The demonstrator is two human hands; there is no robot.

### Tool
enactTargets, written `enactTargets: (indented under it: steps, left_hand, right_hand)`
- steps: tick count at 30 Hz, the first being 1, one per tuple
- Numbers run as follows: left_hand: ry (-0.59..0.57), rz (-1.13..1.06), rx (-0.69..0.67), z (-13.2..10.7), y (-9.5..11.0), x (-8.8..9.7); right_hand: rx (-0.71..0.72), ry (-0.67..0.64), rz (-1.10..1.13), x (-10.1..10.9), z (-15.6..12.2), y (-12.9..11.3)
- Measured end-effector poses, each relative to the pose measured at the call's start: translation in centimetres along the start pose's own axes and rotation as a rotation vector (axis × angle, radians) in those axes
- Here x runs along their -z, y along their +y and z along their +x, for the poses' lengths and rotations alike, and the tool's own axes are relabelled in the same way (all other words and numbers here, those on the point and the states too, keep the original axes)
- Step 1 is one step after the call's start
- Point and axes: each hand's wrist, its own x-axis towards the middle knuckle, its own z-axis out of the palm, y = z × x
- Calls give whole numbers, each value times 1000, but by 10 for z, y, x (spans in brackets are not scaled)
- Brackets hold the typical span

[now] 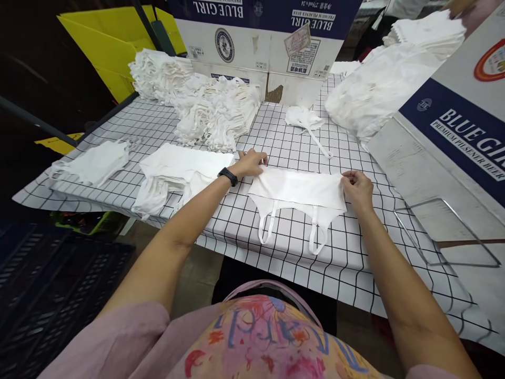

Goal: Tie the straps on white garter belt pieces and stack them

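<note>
White strapped top (300,184) flat just right of frame centre, long axis left-right, dipping slightly rightward; straps point toward bottom of frame. It lies between the hands, so neither's nearer: left hand (250,163) at its upper-left corner, right hand (359,189) at its right edge. Right thumb and finger pinched on fabric; left fingertips touch the corner, can't tell if clamped. Folded stack (185,160) crowds left wrist, centre-left. Bigger pile (221,113) upper left; loose piece (303,118) above top. Wire frame (447,263) and carton (469,126) bound the right side. Checked cloth (236,226) underneath.
</note>
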Motion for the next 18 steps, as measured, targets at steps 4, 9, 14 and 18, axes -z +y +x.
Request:
enactTargets:
  steps: [4, 9, 14, 18]
  left_hand:
    - [40, -52, -13, 2, -2, -1]
    - [117, -211, -40, 3, -4, -5]
    - [213, -224, -9, -1, -4, 1]
    - [270, -267, -42, -7, -1, 15]
  right_hand:
    - [-40, -28, 11, 2, -3, -11]
    - [-52, -90, 25, 4, -3, -18]
    - [-72, -39, 87, 6, -3, -17]
    - [-84, -1, 211, 17, -5, -27]
